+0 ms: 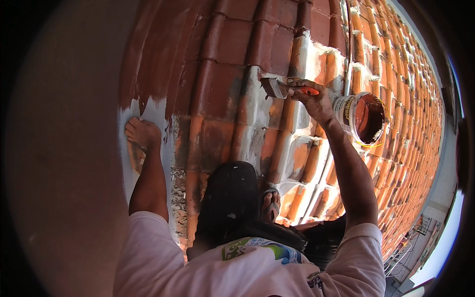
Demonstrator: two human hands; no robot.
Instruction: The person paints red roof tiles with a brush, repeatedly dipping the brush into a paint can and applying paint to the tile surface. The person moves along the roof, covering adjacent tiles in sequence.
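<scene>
My right hand grips a wide paintbrush with a red-orange handle, its bristles coated in dark red-brown paint and pointing left over the clay roof tiles. Just right of that wrist, an open plastic paint bucket lies tilted on the tiles, its inside smeared with the same paint. My left hand rests on the grey-white coated ridge or edge strip at the left, fingers bent against it; whether anything is under the palm is hidden. Above both hands the tiles are covered in red-brown paint.
A thin pipe or cable runs up the roof beside the bucket. Bare orange tiles with white patches spread to the right. My knee and sandalled foot are on the near tiles. Metal scaffolding stands beyond the roof's edge.
</scene>
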